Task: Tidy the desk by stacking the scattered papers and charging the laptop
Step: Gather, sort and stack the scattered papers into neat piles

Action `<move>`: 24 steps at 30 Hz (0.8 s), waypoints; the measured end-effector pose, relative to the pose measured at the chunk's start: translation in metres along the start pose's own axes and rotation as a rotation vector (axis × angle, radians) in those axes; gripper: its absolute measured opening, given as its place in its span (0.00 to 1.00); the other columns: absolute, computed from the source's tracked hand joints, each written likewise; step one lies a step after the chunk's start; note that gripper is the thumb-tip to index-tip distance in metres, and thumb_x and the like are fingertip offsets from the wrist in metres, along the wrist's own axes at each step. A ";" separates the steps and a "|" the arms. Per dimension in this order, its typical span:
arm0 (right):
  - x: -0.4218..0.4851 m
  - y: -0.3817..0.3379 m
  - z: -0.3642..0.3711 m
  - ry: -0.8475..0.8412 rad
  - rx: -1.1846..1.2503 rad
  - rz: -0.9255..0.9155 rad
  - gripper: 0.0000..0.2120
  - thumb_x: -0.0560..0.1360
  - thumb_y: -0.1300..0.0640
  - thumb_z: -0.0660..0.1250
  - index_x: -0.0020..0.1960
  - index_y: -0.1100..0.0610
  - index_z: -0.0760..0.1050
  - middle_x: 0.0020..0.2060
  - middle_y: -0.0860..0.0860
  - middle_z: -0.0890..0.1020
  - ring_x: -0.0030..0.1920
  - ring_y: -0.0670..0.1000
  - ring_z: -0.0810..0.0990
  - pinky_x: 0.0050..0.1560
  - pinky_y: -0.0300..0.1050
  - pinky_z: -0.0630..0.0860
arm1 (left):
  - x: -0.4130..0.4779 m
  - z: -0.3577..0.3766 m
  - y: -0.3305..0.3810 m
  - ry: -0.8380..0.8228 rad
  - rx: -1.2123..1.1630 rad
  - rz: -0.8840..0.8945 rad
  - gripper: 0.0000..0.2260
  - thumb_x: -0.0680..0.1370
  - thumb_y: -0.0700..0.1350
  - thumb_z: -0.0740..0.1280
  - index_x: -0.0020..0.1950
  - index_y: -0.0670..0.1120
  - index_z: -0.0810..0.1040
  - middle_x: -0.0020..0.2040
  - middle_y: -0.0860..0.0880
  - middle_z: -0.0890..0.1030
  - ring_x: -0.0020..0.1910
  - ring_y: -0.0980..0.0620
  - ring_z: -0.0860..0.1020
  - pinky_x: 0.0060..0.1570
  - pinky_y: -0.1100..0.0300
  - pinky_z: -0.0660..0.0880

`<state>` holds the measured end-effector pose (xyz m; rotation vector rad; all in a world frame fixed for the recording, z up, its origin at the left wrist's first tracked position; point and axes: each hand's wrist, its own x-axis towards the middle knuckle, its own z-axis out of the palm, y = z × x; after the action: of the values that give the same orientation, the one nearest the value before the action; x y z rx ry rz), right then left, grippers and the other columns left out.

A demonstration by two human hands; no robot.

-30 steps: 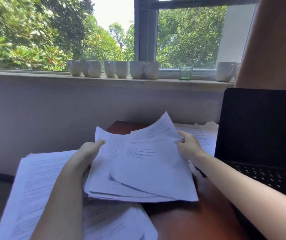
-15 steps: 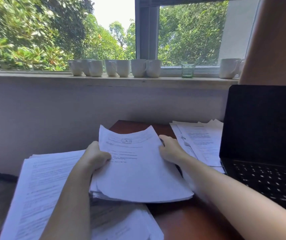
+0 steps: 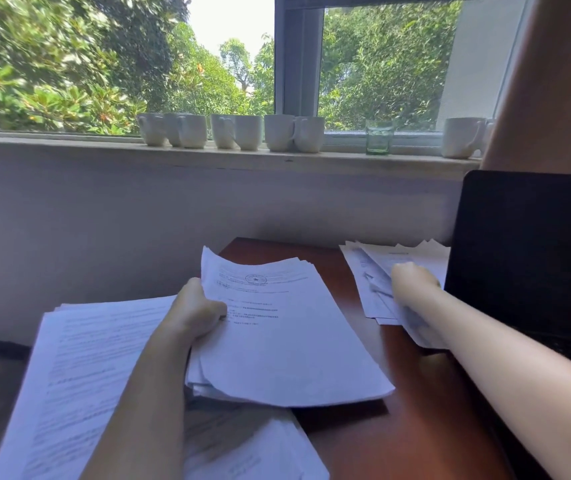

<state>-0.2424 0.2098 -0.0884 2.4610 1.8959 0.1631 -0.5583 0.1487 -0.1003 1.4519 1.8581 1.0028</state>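
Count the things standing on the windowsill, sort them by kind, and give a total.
White mugs: 8 (7 in the left group, 1 at the right end; something white behind that one is too hidden to count)
Green glass: 1
Total: 9

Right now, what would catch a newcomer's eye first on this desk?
Paper everywhere: the left hand grips a sheaf in the middle, above a wider stack at left, while the right hand is on loose sheets beside the open dark laptop at right. Behind, white mugs and a green glass line the windowsill.
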 end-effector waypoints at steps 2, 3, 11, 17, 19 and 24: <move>-0.001 -0.001 -0.006 0.036 0.025 0.002 0.11 0.75 0.69 0.59 0.56 0.62 0.72 0.58 0.56 0.75 0.60 0.58 0.74 0.43 0.45 0.70 | 0.000 0.001 0.000 -0.002 0.005 0.004 0.11 0.72 0.34 0.65 0.53 0.36 0.73 0.50 0.41 0.79 0.42 0.47 0.77 0.32 0.59 0.70; -0.002 -0.003 -0.009 0.060 0.044 -0.009 0.10 0.75 0.69 0.59 0.55 0.61 0.72 0.57 0.56 0.76 0.60 0.58 0.74 0.43 0.46 0.70 | 0.000 0.001 0.000 -0.002 0.006 0.004 0.11 0.71 0.34 0.65 0.53 0.37 0.73 0.50 0.41 0.79 0.43 0.47 0.77 0.33 0.59 0.70; -0.048 -0.081 -0.048 0.128 0.226 -0.301 0.05 0.77 0.66 0.57 0.47 0.61 0.71 0.55 0.57 0.77 0.59 0.59 0.74 0.44 0.45 0.68 | -0.005 0.001 0.002 0.014 0.002 -0.016 0.15 0.73 0.35 0.65 0.59 0.38 0.69 0.54 0.43 0.76 0.48 0.46 0.75 0.32 0.61 0.67; -0.091 -0.113 -0.079 -0.027 0.342 -0.560 0.16 0.74 0.65 0.58 0.32 0.56 0.57 0.34 0.54 0.69 0.39 0.57 0.68 0.36 0.41 0.65 | -0.005 -0.002 0.004 -0.027 -0.022 -0.024 0.05 0.70 0.36 0.65 0.43 0.40 0.70 0.41 0.43 0.74 0.37 0.47 0.73 0.33 0.59 0.67; -0.102 -0.126 -0.081 -0.130 0.344 -0.623 0.13 0.75 0.63 0.60 0.34 0.57 0.61 0.35 0.54 0.70 0.39 0.57 0.69 0.35 0.40 0.66 | -0.008 -0.002 0.006 -0.050 -0.026 -0.020 0.08 0.65 0.40 0.65 0.39 0.41 0.67 0.38 0.44 0.71 0.33 0.49 0.69 0.30 0.60 0.64; -0.112 -0.150 -0.061 -0.321 0.434 -0.686 0.12 0.75 0.56 0.64 0.35 0.57 0.66 0.31 0.51 0.69 0.31 0.51 0.68 0.28 0.40 0.62 | -0.003 0.002 0.007 0.028 -0.119 -0.092 0.15 0.81 0.45 0.56 0.56 0.34 0.74 0.50 0.42 0.75 0.43 0.46 0.74 0.39 0.57 0.67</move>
<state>-0.4214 0.1384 -0.0485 1.6958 2.6560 -0.6723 -0.5521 0.1474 -0.0957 1.2779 1.8341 1.0745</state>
